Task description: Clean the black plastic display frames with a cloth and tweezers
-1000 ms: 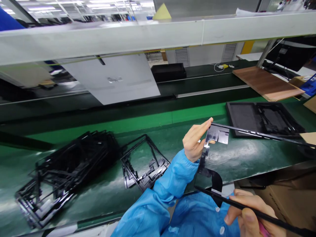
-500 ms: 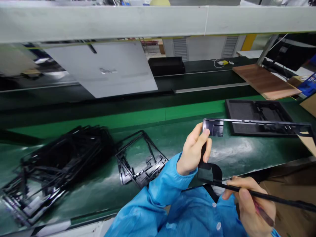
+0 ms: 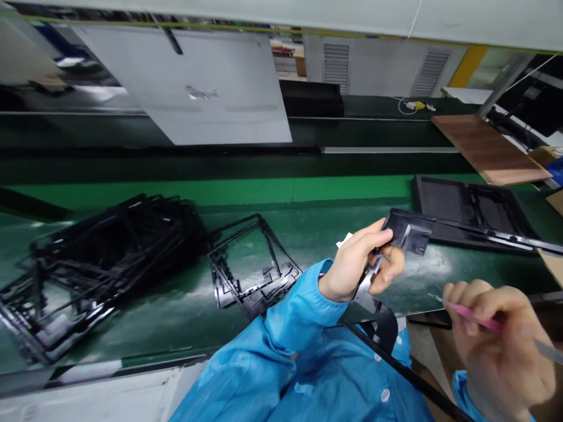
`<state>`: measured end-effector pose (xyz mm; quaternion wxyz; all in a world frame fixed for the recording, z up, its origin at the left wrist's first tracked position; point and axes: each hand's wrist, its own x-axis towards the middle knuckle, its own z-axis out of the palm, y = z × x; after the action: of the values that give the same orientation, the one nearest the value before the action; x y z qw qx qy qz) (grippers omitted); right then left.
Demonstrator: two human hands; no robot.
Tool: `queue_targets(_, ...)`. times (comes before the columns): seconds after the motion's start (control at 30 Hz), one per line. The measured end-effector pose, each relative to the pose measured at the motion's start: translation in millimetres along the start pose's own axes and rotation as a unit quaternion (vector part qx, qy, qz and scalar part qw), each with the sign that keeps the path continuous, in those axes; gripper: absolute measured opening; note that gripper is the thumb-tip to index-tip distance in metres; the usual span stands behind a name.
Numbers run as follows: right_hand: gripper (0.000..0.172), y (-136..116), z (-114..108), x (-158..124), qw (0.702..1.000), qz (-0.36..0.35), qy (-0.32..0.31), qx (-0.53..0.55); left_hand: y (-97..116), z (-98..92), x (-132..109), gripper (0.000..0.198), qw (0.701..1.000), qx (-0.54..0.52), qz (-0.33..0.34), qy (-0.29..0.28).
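My left hand is closed on one corner of a thin black plastic frame, thumb on top and fingers curled behind. One long side of the frame runs off to the right, and another bar slants down across my blue sleeve and coat. A small white piece shows behind the left hand. My right hand, apart from the frame, grips a slim pink tool with a thin, pointed metal tip. Its exact kind I cannot make out.
A stack of black frames lies on the green bench at the left, with more frames beside it. A black tray sits behind the held frame. A wooden board is at the back right, and a shelf edge crosses overhead.
My right hand has moved off the frame's lower bar, to the right and up, with the pink tool now in plain sight. The held frame has tilted, and the view has shifted.
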<state>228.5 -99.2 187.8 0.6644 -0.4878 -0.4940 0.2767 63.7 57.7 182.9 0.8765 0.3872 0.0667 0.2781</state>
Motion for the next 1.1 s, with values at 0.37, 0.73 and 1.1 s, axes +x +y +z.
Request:
queue_targets(0.37, 0.021, -24, 30, 18, 0.952, -0.094, -0.251, -0.151, 3, 10.7, -5, 0.056, 0.995, -0.027, -0.092, -0.034)
queue_targets(0.73, 0.022, -13, 34, 9, 0.961, -0.090, -0.219, -0.143, 5, 11.0, -3, 0.039, 0.994, -0.012, -0.093, -0.051)
queue_targets(1.1, 0.022, -15, 38, 8, 0.961, -0.093, -0.209, -0.154, 3, 9.5, -2, 0.033, 0.993, -0.010, -0.103, -0.054)
